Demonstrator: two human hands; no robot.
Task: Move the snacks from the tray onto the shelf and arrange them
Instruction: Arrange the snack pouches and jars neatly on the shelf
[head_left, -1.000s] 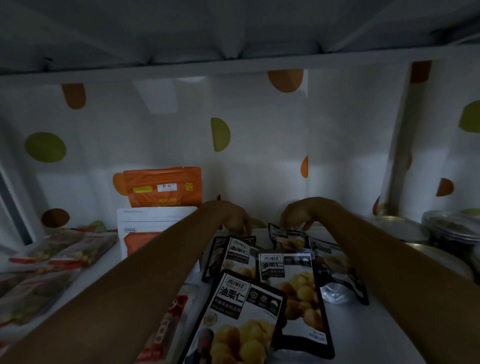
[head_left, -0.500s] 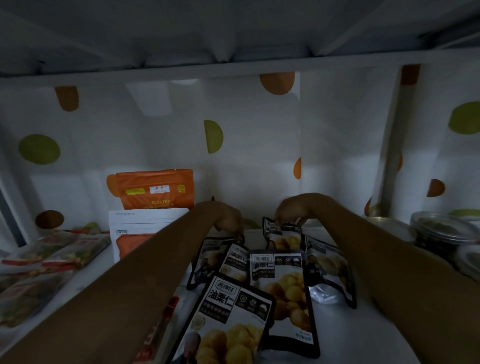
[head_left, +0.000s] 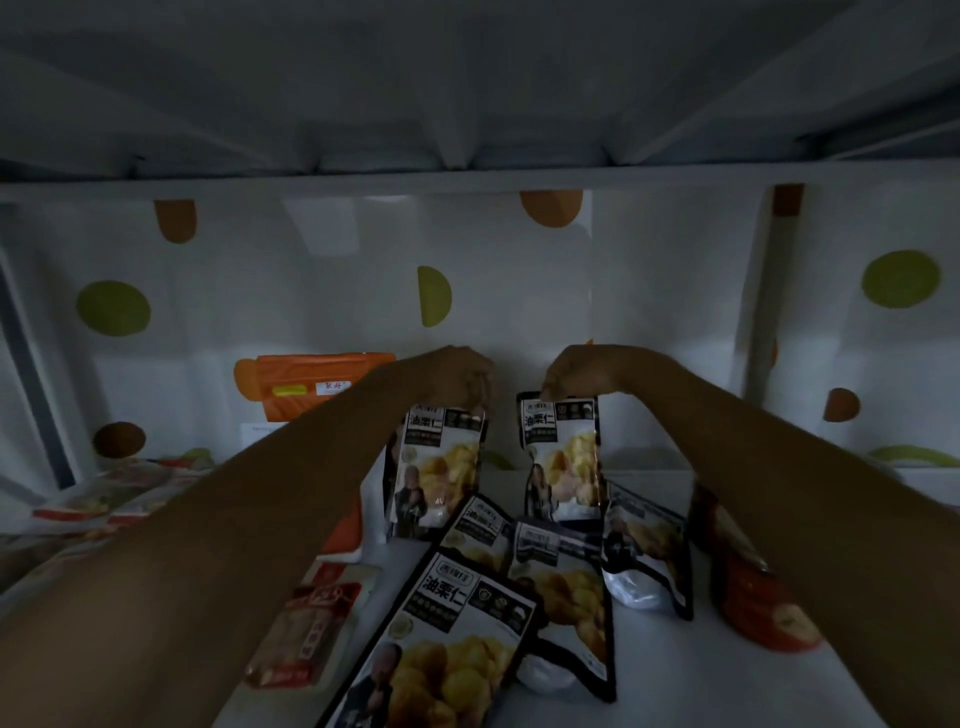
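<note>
Both arms reach deep into a dim shelf (head_left: 675, 686). My left hand (head_left: 457, 376) pinches the top edge of a black chestnut snack pouch (head_left: 436, 467) and holds it upright. My right hand (head_left: 576, 374) pinches the top of a second black chestnut pouch (head_left: 563, 457), also upright, just to the right of the first. Several more of the same pouches lie flat in front: one nearest me (head_left: 441, 654), one in the middle (head_left: 566, 597), one at the right (head_left: 649, 551).
An orange pouch (head_left: 306, 384) stands against the dotted back wall (head_left: 311, 291), with a white pack below it. Clear snack packs (head_left: 104, 504) lie at the left, a red-labelled pack (head_left: 306, 629) under my left arm, a red pack (head_left: 763, 608) under my right arm.
Both hands have lifted a chestnut pouch each from lying flat to standing upright at the back. The view has shifted, and the jars at the right are out of sight.
</note>
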